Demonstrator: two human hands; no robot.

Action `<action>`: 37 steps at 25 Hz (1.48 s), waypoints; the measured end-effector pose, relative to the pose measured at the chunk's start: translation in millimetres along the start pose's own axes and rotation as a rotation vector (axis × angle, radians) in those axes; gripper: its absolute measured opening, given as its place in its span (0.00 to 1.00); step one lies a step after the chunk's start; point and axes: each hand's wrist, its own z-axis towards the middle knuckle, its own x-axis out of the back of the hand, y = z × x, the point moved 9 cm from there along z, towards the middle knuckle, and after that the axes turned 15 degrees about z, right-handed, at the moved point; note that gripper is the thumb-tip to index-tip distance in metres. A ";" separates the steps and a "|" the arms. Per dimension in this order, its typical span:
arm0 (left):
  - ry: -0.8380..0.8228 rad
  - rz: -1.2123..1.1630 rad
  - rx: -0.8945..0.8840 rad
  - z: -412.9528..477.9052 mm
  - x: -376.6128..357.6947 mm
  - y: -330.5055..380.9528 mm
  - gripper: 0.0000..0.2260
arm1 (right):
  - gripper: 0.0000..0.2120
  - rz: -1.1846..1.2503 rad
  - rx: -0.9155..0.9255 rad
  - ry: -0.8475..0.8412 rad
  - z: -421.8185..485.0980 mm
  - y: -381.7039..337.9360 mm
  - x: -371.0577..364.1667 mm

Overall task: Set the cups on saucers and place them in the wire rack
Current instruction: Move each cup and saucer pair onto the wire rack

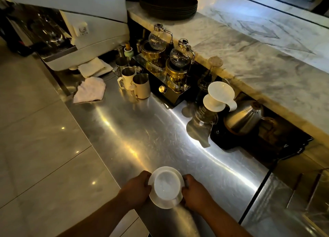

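A white cup (166,186) sits upright on a white saucer (161,203) near the front edge of the steel counter (142,138). My left hand (138,188) grips the saucer's left rim. My right hand (193,193) grips its right rim. The cup's handle points toward me at the lower right. Whether the saucer rests on the counter or is lifted just above it is unclear. No wire rack shows in this view.
Three milk pitchers (140,88) and a crumpled cloth (89,90) stand at the back left. Two siphon brewers (176,71) sit on a black base. A white dripper (218,96), a steel kettle (243,117) and a marble bar (249,46) lie to the right. Dark plates (169,3) are stacked far back.
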 end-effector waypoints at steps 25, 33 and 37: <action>0.165 -0.191 -0.257 -78.4 97.7 203.1 0.16 | 0.12 0.358 0.083 0.321 -142.7 -13.5 193.5; 0.156 -0.164 -0.433 -135.0 110.0 319.9 0.10 | 0.10 0.455 0.198 0.475 -242.7 2.6 283.7; 0.162 -0.138 -0.510 -161.5 109.0 377.8 0.09 | 0.12 0.496 0.193 0.531 -285.4 22.0 322.2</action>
